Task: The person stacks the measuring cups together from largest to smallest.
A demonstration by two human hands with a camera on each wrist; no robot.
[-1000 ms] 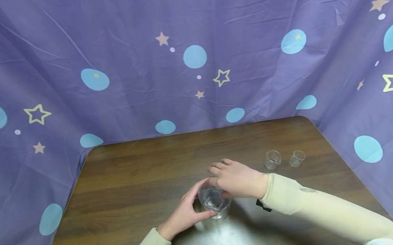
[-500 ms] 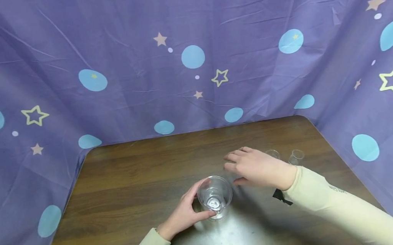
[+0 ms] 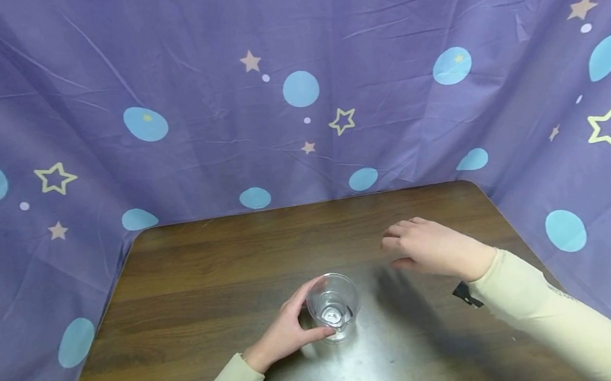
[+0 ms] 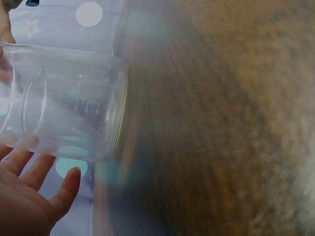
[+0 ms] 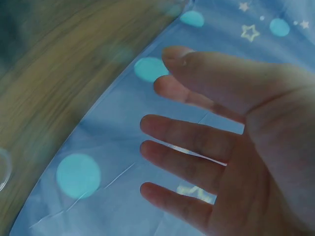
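Note:
A large clear beaker with a pouring lip stands upright on the table. My left hand holds its left side, thumb at the front near the lip and fingers round the back. In the left wrist view, printed graduations show on the beaker, and a curved inner edge shows within, like the rim of a smaller vessel. My right hand is in the air to the right of the beaker, fingers loosely bent and holding nothing. The right wrist view shows its fingers spread apart with nothing between them.
The brown wooden table is enclosed at the back and sides by a purple curtain with stars and dots. A rounded clear rim shows at the left edge of the right wrist view. The right forearm and hand cover the table's right part.
My right hand has left the beaker's mouth and moved right and away from it. The two small beakers at the right are now hidden behind that hand and arm. My left hand stays put.

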